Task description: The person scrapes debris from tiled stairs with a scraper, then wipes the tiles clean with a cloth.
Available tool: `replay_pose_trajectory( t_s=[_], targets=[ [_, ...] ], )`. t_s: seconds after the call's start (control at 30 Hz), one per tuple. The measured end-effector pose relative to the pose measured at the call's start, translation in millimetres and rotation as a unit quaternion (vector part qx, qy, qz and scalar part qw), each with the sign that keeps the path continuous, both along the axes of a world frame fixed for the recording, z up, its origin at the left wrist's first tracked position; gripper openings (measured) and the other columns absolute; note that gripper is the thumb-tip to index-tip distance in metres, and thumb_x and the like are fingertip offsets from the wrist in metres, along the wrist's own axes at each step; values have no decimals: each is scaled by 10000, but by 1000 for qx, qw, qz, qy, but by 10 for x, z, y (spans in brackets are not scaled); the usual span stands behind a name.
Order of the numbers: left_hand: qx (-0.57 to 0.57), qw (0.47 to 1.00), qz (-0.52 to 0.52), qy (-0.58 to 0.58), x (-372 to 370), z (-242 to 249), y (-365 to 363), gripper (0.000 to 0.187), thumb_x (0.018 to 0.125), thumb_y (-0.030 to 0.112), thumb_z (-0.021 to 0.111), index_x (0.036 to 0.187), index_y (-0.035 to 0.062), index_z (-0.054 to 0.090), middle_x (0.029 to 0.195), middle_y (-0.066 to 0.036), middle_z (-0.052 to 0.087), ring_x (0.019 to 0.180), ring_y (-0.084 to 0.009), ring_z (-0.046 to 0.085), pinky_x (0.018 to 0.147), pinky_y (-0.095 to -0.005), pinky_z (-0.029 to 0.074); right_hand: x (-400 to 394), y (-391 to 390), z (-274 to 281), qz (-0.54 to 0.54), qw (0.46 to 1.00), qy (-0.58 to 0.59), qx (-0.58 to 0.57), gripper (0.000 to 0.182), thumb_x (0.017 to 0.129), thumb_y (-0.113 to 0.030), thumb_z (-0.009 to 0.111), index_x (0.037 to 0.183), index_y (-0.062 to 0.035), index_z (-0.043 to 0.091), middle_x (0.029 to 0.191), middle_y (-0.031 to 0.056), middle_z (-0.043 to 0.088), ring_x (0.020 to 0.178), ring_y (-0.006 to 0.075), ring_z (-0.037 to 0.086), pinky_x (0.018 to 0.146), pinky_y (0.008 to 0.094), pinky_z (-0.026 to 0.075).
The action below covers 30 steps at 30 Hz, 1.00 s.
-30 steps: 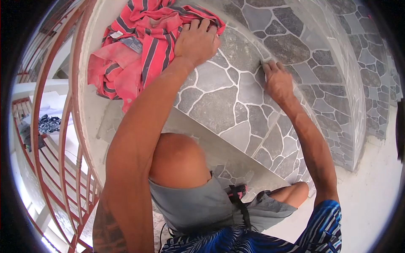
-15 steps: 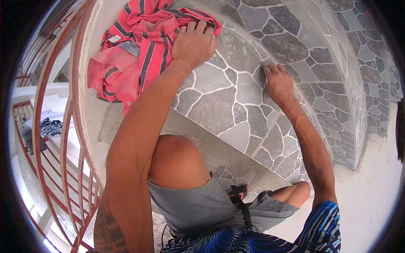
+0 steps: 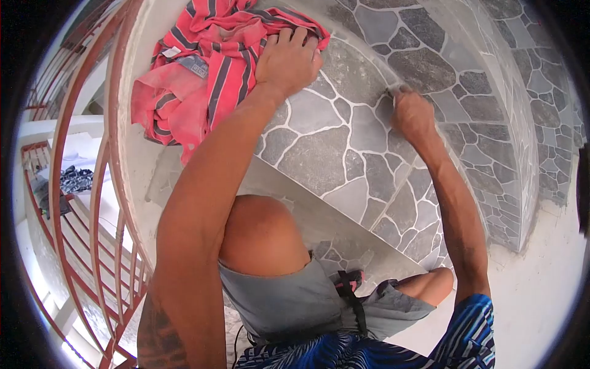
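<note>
My left hand [image 3: 289, 59] rests on a crumpled red striped shirt [image 3: 230, 55], palm down, with its fingers a little apart and bent at the tips. The shirt lies on the far left of a step [image 3: 313, 154] faced with grey stone pieces and white joint lines. My right hand [image 3: 413, 114] is closed, knuckles up, at the step's back edge against the riser. Something small and dark shows by its fingertips, too hidden to name.
A brown metal railing [image 3: 101, 166] curves along the left side. More stone-patterned steps [image 3: 479, 104] rise at the right. My bent knee [image 3: 264, 234] is close to the front edge of the step. Dark patterned cloth [image 3: 75, 179] lies beyond the railing.
My right hand has turned slightly, its fingers now curled tighter at the riser. My left hand stays on the shirt. The whole view has shifted a little.
</note>
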<state>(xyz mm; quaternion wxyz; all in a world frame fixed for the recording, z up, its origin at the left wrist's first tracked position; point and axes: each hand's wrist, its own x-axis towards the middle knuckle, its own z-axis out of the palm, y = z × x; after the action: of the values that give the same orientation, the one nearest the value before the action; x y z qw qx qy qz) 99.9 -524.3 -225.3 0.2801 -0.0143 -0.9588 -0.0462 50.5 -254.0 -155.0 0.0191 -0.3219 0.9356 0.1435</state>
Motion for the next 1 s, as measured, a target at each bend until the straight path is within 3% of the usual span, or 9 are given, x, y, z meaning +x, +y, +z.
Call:
replay_pose_trajectory(
  t_s=[0.07,0.27,0.37,0.47,0.5,0.6,0.7,0.83,1.0],
  targets=[
    [5,1000,3,-3,15,-10,35,288,873,288,579,1055,90,685,1089,-74,612,989,-264,590,827,-419,484,-93,-25,108,-71,997,-28,26,187,802,-119,595,933,-42,705,982,180,697,878,382,694,752,478,568],
    [24,1000,0,-16,5,-46,27,318,867,315,559,1041,92,705,1103,-73,612,1015,-260,561,870,-432,447,-123,18,37,-48,999,-12,21,190,809,-120,597,949,-41,698,994,172,702,888,372,697,756,484,570],
    [15,1000,1,4,-35,-14,-5,319,869,318,557,1035,89,705,1100,-76,613,1011,-261,563,866,-431,448,-219,-64,80,-99,993,-63,34,312,778,-73,583,1070,-65,691,1040,210,698,908,409,689,790,487,563],
    [10,1000,13,-17,-7,-10,7,319,867,323,559,1028,88,703,1104,-80,612,1007,-263,565,858,-432,451,4,-17,-54,30,999,4,-15,335,761,-67,594,1081,-78,695,1152,181,671,963,393,678,814,474,564],
    [7,999,15,-29,-18,0,17,319,867,324,560,1025,88,703,1106,-82,611,1006,-264,566,855,-432,452,14,-74,29,-46,998,-25,-18,364,749,-71,607,1104,-84,682,1198,159,646,1027,372,660,850,461,560],
    [-4,1000,5,-1,3,27,4,297,875,301,576,1057,94,687,1081,-75,609,992,-268,588,828,-418,484,-113,-3,-61,-33,998,33,-44,194,864,-132,576,1012,-49,670,1060,142,635,1004,347,650,790,465,568],
    [-6,1000,4,-10,8,25,0,302,877,300,574,1066,91,683,1083,-79,608,997,-267,585,831,-419,483,85,13,-87,110,992,35,-45,198,869,-139,563,1025,-61,657,1025,130,630,974,346,650,776,460,567],
    [8,1000,5,-17,-8,36,2,307,877,297,577,1077,88,677,1085,-81,607,1000,-266,583,838,-423,482,-192,164,-129,16,997,50,-55,231,818,-125,601,1041,-81,646,1027,119,634,1012,328,640,764,443,570],
    [8,999,1,-35,18,73,3,314,877,290,576,1092,84,675,1093,-79,607,1002,-266,583,850,-426,480,-98,-32,-119,108,991,41,-67,237,816,-101,583,1037,-58,658,1027,139,638,1014,335,636,786,444,572]
  ],
)
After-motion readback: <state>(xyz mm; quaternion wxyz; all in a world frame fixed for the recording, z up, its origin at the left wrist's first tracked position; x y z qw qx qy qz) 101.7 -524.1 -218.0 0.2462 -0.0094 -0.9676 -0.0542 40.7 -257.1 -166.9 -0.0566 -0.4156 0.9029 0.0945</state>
